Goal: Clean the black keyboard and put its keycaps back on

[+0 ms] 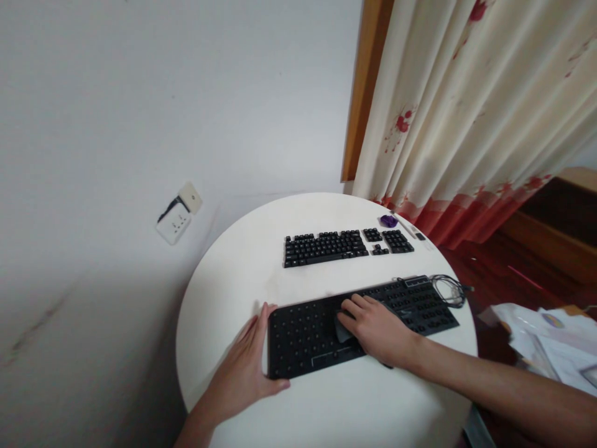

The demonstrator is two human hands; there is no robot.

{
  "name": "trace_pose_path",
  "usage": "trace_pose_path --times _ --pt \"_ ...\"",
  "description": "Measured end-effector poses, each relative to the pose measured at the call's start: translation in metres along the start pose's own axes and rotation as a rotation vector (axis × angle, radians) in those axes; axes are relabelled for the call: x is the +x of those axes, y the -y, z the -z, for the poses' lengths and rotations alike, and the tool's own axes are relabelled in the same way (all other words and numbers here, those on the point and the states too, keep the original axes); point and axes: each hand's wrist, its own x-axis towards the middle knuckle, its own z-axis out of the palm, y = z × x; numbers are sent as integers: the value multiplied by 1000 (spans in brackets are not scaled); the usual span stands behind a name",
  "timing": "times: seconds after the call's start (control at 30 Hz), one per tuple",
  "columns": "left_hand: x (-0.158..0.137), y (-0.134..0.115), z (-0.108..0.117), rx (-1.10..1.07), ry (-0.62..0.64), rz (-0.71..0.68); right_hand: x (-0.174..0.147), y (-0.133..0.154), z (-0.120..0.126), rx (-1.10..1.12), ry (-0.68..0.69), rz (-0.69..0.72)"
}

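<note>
A black keyboard base [303, 333] with its keycaps off lies on the white round table [224, 305]. My left hand [247, 367] grips its left end, thumb at the near edge and fingers at the far corner. Over the middle of the base, my right hand [373, 326] is closed on a dark grey piece [342, 330] pressed to the surface; its kind is partly hidden by the fingers. Behind the base, the loose black keycaps [326, 247] are laid out in keyboard order. A coiled black cable [450, 289] rests at the base's right end.
A crumpled purple item [388, 221] and a thin pale stick-like item [405, 225] lie at the table's far right edge. Behind are a wall with a socket [173, 224] and a floral curtain [433, 112]. White plastic bags [550, 336] are at the right.
</note>
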Motion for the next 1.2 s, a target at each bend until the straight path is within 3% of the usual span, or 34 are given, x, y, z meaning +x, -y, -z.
trace_pose_path --times 0.33,0.9,1.03,1.2 --pt "-1 -3 1 25 -27 -4 53 43 -3 -17 -169 190" --pt "1 -4 3 22 -20 39 -60 -47 -12 -86 -47 -121" --pt "0 -4 3 35 -22 33 -62 -49 -7 -75 -49 -138" --pt "-1 -3 2 55 -30 31 -41 -28 -6 -47 -85 -59"
